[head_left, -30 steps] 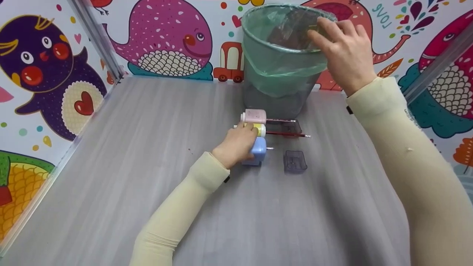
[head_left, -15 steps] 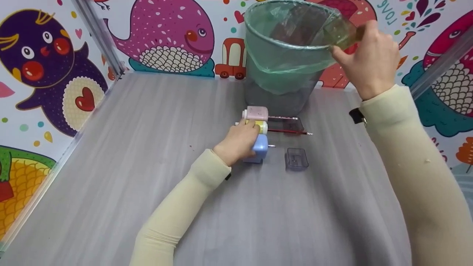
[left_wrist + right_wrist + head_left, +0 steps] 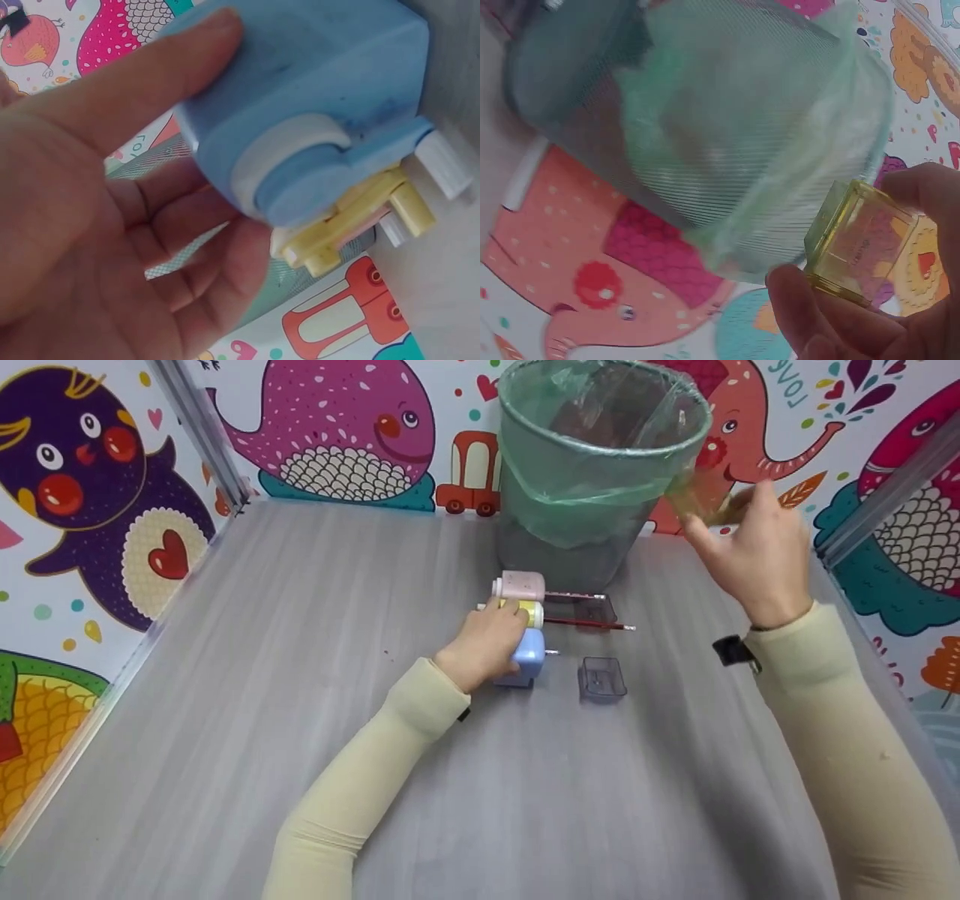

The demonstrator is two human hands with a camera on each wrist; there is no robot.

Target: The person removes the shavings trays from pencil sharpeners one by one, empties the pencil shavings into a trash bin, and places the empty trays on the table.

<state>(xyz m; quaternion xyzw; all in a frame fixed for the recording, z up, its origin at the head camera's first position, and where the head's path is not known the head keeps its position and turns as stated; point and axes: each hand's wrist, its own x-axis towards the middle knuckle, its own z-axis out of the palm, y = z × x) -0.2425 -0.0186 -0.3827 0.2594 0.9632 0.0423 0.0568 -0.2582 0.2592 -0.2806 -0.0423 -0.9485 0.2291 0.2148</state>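
My left hand (image 3: 486,643) grips a blue crank pencil sharpener (image 3: 531,651) and a yellow one (image 3: 535,615) side by side. In the left wrist view the thumb presses on the blue sharpener's (image 3: 330,67) body, while its crank faces the camera. A pink sharpener (image 3: 523,585) lies just beyond. Pencils stick out of all three, including a red pencil (image 3: 589,623). My right hand (image 3: 765,562) pinches a clear yellow shavings drawer (image 3: 862,244) between thumb and fingers, to the right of the bin and outside it. No shavings are discernible in that drawer.
A mesh waste bin (image 3: 570,502) with a green liner stands at the back against the patterned wall. One clear grey drawer (image 3: 602,681) sits right of the blue sharpener. A dark reddish drawer (image 3: 600,607) lies by the pencils.
My right hand, with the yellow drawer, has moved from the bin's rim to the right and down, away from the bin's opening. My left hand keeps its grip on the sharpeners.
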